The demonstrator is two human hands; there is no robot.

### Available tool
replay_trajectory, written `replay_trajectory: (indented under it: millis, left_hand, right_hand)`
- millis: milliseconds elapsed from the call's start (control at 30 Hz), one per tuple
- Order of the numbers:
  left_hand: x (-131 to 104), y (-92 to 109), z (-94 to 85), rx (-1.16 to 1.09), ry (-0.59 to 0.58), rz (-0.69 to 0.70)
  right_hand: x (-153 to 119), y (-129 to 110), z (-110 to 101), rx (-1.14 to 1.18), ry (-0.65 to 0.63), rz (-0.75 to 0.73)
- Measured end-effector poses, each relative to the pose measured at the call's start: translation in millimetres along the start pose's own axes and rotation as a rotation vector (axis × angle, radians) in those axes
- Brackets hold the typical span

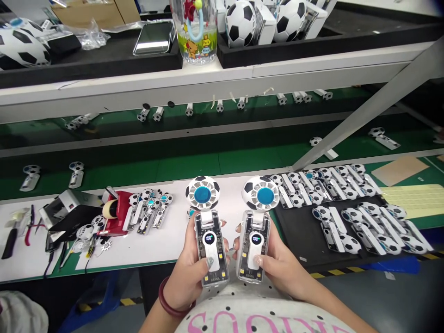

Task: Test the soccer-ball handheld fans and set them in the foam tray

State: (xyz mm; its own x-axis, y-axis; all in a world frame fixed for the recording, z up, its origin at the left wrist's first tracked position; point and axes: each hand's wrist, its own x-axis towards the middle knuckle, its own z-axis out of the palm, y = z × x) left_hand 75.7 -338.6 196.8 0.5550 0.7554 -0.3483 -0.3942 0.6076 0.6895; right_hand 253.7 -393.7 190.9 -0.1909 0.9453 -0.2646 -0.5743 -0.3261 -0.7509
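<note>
My left hand [189, 270] is closed around a handheld fan [212, 249] with a clear casing and a round football-patterned head with a blue centre. A matching handheld fan [254, 245] is gripped in my right hand [280, 266]. Both fans are upright, side by side and apart, with lit round displays that seem to read 100. Each thumb rests on the white strip below its display. Behind my left hand, part of another football-patterned fan [190, 212] shows on the white work surface.
Several fans lie on a black tray [294, 236] at right. Left of my hands are more fans, a red tape dispenser [118, 212], a black box and red-handled pliers [29, 231]. Fans stand along the green conveyor [194, 159]. A shelf above holds a clear cup [197, 41] and a phone [154, 38].
</note>
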Motion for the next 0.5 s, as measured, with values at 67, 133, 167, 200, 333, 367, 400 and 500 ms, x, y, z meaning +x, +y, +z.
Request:
replay_trajectory:
  millis: [67,133,167,200,333,367,400,500]
  left_hand:
    - [0,2,-0.6,0.038,-0.007,0.02]
    - [0,3,-0.6,0.072,-0.014,0.032]
    - [-1,4,-0.4,0.08,-0.015,0.038]
    - [-1,4,-0.1,0.088,-0.018,0.044]
    - [0,8,3.1,0.088,-0.022,0.096]
    - [2,11,3.9,0.075,-0.026,0.127]
    - [4,17,4.4,0.065,-0.04,0.167]
    - [11,43,2.0,0.124,-0.029,0.249]
  right_hand:
    - [1,-1,0,-0.001,-0.005,0.001]
    - [1,-2,1,-0.001,-0.011,0.01]
    - [1,-2,2,0.001,-0.012,0.012]
    - [1,-2,2,0.0,-0.014,0.013]
    - [4,-6,0,-0.015,0.009,-0.003]
    - [5,-10,-1,-0.014,0.001,-0.02]
    - [7,-15,-3,-0.012,-0.019,-0.048]
    - [9,-37,-10,-0.075,-0.035,-0.111]
